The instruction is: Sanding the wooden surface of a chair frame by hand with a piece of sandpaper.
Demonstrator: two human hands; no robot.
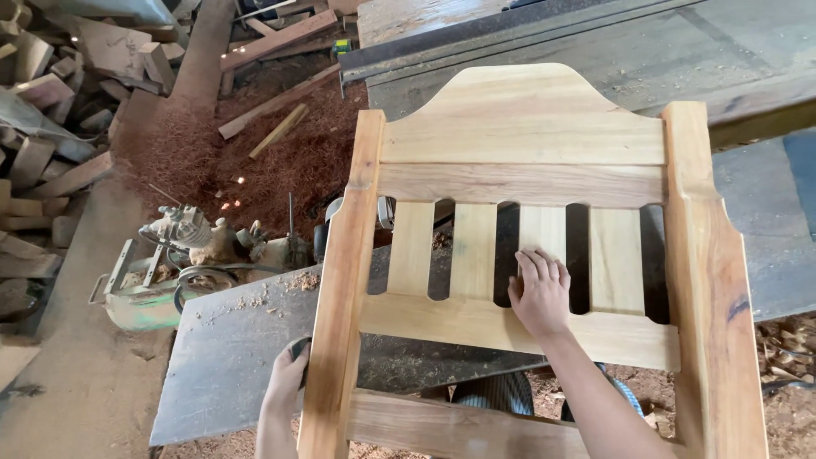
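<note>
A light wooden chair-back frame (pixel 523 127) lies tilted over a grey workbench (pixel 229 340), with a curved top rail, several vertical slats and two side posts. My right hand (pixel 539 291) rests flat on one slat and the lower cross rail, fingers slightly apart. My left hand (pixel 286 376) grips a small dark object pressed against the outer edge of the left post (pixel 340 280); what the object is I cannot tell.
An old green air compressor (pixel 166 272) sits on the floor at the left. Reddish sawdust (pixel 255 161) and loose wood strips lie beyond it, with a pile of wood offcuts (pixel 51 102) at far left. A large machine table (pixel 595 34) stands behind the frame.
</note>
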